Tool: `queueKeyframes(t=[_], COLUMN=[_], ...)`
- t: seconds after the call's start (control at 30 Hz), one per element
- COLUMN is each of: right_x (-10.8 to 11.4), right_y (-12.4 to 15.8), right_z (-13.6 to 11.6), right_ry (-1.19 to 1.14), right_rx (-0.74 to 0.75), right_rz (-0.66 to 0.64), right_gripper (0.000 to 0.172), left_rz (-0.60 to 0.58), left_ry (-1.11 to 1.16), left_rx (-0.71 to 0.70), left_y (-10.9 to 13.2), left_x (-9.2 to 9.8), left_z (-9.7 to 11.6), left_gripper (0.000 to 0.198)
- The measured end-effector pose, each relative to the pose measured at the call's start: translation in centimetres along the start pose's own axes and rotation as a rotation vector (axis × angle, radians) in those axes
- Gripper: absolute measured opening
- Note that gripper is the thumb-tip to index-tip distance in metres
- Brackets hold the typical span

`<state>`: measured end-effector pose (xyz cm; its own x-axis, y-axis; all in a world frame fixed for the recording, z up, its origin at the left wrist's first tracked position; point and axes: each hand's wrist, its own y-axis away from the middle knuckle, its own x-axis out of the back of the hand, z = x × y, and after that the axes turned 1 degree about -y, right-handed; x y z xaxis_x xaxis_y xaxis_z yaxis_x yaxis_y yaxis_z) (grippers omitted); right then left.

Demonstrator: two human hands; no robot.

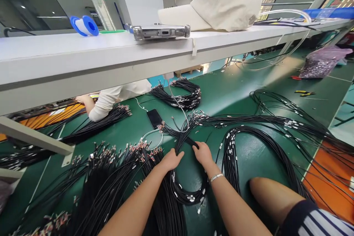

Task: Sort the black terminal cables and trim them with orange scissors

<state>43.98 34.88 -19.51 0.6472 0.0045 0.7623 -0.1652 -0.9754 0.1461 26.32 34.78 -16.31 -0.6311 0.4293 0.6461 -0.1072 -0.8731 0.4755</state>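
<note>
Two hands are closing on a bundle (pixel 190 197) of black cables at the near middle of a green table (pixel 238 92) — the left hand (pixel 171 159) is curling its fingers around the strands from the left, while the right hand (pixel 203 153), wearing a bracelet (pixel 216 177), is gripping the same strands from the right, just beside it. Nearer than the hands, the bundle is curving back in a loop toward the person; beyond them it is fanning out toward its metal-tipped ends. More cables (pixel 105 184) are lying in a thick heap at near left, and long loops (pixel 276 147) are sprawling to the right. A dark phone (pixel 154 118) is lying face up just beyond the bundle, and a coil (pixel 182 94) is sitting farther off. At far left a co-worker's sleeve (pixel 110 99) is resting on the table under a white shelf (pixel 83 55) — that shelf is carrying a second phone (pixel 162 32), a cap (pixel 221 3), a blue roll (pixel 84 25) and a green spool (pixel 99 7). A bag (pixel 320 62) and pliers (pixel 304 93) are lying at far right.
</note>
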Motion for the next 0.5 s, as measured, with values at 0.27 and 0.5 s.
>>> queueKeyframes(t=[0.27,0.5], right_x=[1.9,4.3], right_y=[1.9,4.4], right_z=[1.0,4.9], right_ry=[0.181,0.291], right_rx=[-0.036,-0.092], right_rz=[0.088,0.14], right_gripper=[0.043,0.04], left_rz=[0.008,0.05], left_ry=[-0.225,-0.399], left_rx=[-0.223,-0.421], left_y=[6.3,8.5], left_x=[1.1,0.9], left_z=[-2.8,-4.7], left_gripper=[0.045,0.025])
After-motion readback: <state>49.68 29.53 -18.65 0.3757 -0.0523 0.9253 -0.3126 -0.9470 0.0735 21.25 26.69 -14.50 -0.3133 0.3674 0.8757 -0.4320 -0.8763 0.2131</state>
